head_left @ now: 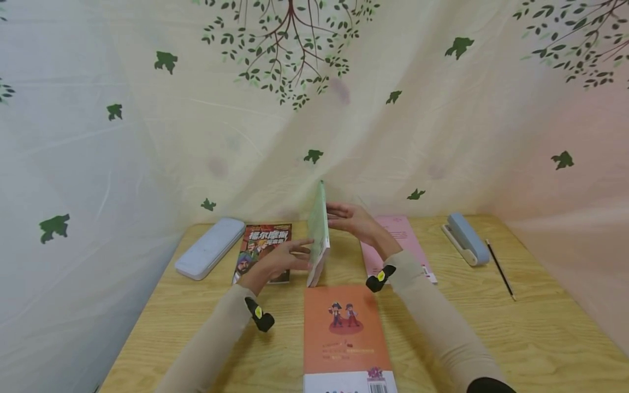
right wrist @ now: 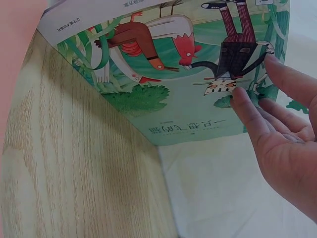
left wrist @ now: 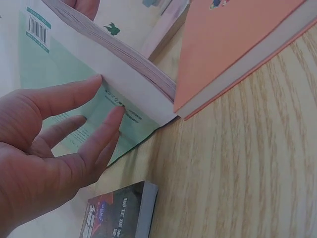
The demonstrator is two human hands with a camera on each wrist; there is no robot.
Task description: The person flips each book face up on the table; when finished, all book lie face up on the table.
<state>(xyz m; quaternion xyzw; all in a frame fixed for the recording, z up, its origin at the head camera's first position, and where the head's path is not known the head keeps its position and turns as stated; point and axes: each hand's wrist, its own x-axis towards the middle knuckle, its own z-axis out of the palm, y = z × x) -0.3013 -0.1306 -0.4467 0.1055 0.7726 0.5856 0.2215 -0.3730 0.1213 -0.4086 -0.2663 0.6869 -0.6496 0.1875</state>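
A green book (head_left: pixel 318 234) stands upright on its edge in the middle of the wooden table (head_left: pixel 540 327). My left hand (head_left: pixel 287 259) presses straight fingers (left wrist: pixel 99 134) against its back cover (left wrist: pixel 44 59). My right hand (head_left: pixel 351 218) touches the front cover (right wrist: pixel 188 74) with straight fingertips (right wrist: pixel 247 106) near the top. The book is held between the two flat hands.
An orange book (head_left: pixel 346 333) lies just in front of the standing book. A dark comic-cover book (head_left: pixel 262 248) and a pale blue pencil case (head_left: pixel 210 246) lie left. A pink book (head_left: pixel 405 240), a blue stapler (head_left: pixel 464 237) and a black pen (head_left: pixel 500 269) lie right. Curtains close in behind.
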